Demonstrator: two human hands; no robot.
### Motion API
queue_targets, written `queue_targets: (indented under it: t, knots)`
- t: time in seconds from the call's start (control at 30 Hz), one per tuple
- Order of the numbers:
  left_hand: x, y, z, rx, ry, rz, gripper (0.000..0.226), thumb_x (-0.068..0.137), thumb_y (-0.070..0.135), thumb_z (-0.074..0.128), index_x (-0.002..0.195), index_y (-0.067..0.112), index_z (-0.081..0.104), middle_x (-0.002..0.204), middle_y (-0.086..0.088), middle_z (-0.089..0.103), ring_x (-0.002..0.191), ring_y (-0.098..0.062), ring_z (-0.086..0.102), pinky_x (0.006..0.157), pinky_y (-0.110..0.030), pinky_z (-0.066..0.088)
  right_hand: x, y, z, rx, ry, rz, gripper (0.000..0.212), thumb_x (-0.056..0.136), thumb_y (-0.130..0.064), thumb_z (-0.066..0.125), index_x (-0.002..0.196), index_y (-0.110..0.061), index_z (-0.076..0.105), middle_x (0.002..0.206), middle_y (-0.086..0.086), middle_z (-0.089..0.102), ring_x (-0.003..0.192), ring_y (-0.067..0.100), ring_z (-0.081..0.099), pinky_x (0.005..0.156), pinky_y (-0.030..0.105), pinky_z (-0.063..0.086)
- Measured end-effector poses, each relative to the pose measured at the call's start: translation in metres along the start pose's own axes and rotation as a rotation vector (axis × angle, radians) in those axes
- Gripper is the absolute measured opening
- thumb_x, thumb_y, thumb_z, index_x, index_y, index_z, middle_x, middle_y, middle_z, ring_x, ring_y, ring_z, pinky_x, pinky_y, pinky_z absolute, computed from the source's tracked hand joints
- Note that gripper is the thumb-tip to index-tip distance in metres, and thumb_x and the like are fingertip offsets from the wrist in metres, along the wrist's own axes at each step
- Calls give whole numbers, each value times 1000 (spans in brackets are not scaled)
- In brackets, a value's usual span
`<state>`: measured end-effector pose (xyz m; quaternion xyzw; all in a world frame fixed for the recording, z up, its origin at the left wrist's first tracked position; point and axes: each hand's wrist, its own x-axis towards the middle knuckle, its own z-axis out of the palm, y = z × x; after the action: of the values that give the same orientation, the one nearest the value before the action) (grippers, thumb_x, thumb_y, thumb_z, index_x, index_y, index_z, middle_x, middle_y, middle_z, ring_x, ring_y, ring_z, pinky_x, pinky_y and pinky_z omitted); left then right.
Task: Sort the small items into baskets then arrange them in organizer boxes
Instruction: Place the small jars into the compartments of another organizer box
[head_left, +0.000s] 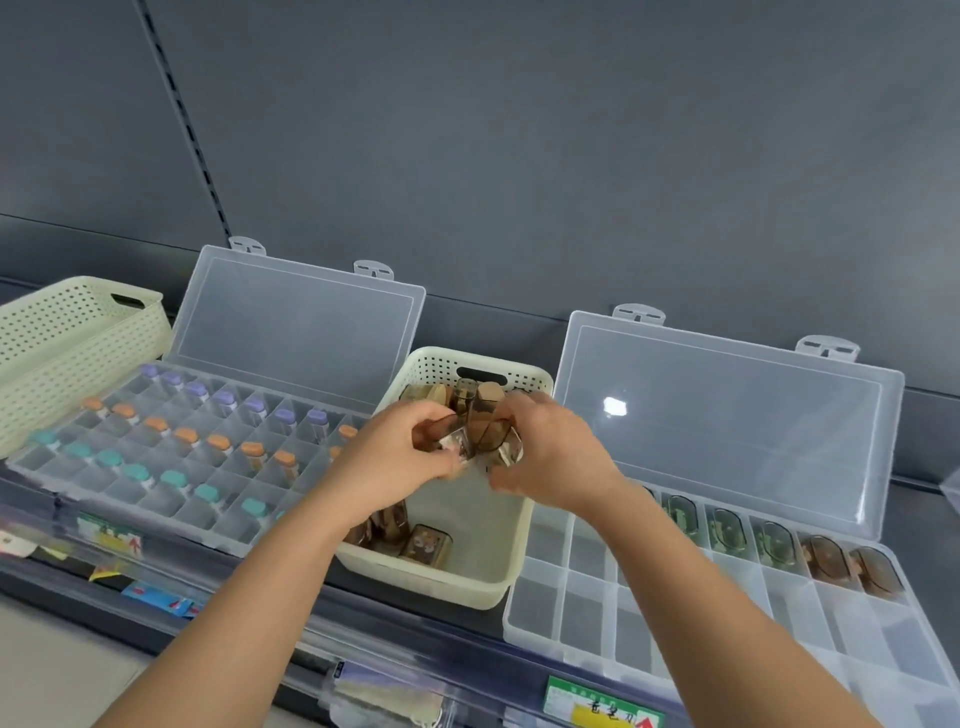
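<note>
A cream perforated basket stands in the middle of the shelf with several small brown see-through cases in it. Above it my left hand and my right hand together hold a bunch of these brown cases, fingers curled round them. To the right lies an open clear organizer box; its back row holds several green and brown cases. The left open organizer box holds small vials with purple, orange and teal caps.
A second cream basket stands at the far left behind the left box. Both box lids lean open against the grey back wall. Price labels run along the shelf's front rail.
</note>
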<state>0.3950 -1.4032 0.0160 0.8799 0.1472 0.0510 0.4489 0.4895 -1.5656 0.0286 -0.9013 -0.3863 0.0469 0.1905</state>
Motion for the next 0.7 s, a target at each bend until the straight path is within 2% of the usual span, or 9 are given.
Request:
queue_targets:
  t: [0.07, 0.13, 0.2, 0.3, 0.37, 0.53, 0.63, 0.7]
  knots:
    - [-6, 13, 6, -111, -35, 51, 46, 77, 24, 73, 113, 49, 57, 115, 17, 62, 107, -5, 59, 95, -40, 50, -16, 7, -11, 101, 108, 26, 53, 64, -30, 78, 108, -18, 51, 98, -2, 52, 83, 19, 52, 70, 31, 47]
    - [-10, 24, 15, -119, -72, 115, 49, 79, 27, 72, 116, 54, 55, 115, 22, 62, 105, 2, 59, 95, -35, 50, -32, 15, -19, 169, 164, 53, 49, 66, -32, 79, 105, -18, 53, 96, -3, 55, 82, 18, 55, 72, 31, 49]
    - [-14, 33, 23, -42, -112, 175, 48, 74, 37, 76, 113, 55, 55, 109, 26, 62, 97, 7, 59, 89, -29, 51, -47, 25, -25, 199, 180, 93, 47, 68, -34, 80, 104, -20, 54, 96, -4, 58, 83, 16, 56, 73, 30, 50]
    - [-17, 45, 34, 100, -163, 235, 47, 62, 48, 81, 102, 50, 55, 97, 24, 61, 82, 4, 59, 75, -27, 51, -66, 38, -28, 231, 191, 143, 44, 69, -35, 79, 105, -22, 56, 95, -5, 60, 81, 14, 57, 73, 28, 51]
    - [-17, 50, 42, 207, -168, 263, 50, 56, 59, 78, 98, 45, 53, 91, 22, 59, 80, 4, 56, 69, -26, 48, -77, 43, -27, 246, 172, 159, 41, 69, -32, 78, 104, -25, 57, 95, -6, 60, 80, 12, 57, 72, 26, 51]
    - [-14, 54, 61, 497, -164, 387, 56, 56, 70, 72, 96, 42, 45, 80, 30, 41, 81, 20, 39, 56, -14, 22, -92, 53, -23, 192, 41, 200, 39, 68, -33, 77, 102, -27, 58, 92, -10, 62, 82, 12, 60, 75, 29, 54]
    - [-10, 49, 73, 625, -158, 441, 65, 57, 74, 67, 105, 32, 51, 81, 25, 35, 78, 2, 37, 61, -17, 22, -94, 57, -18, 125, 1, 203, 34, 69, -34, 76, 99, -25, 62, 90, -9, 65, 81, 13, 61, 76, 32, 55]
    - [-7, 46, 79, 681, -155, 449, 71, 58, 77, 64, 110, 30, 52, 90, 22, 37, 86, -4, 37, 71, -24, 28, -95, 57, -14, 79, -8, 201, 35, 69, -38, 76, 98, -23, 63, 90, -7, 66, 80, 15, 61, 75, 32, 54]
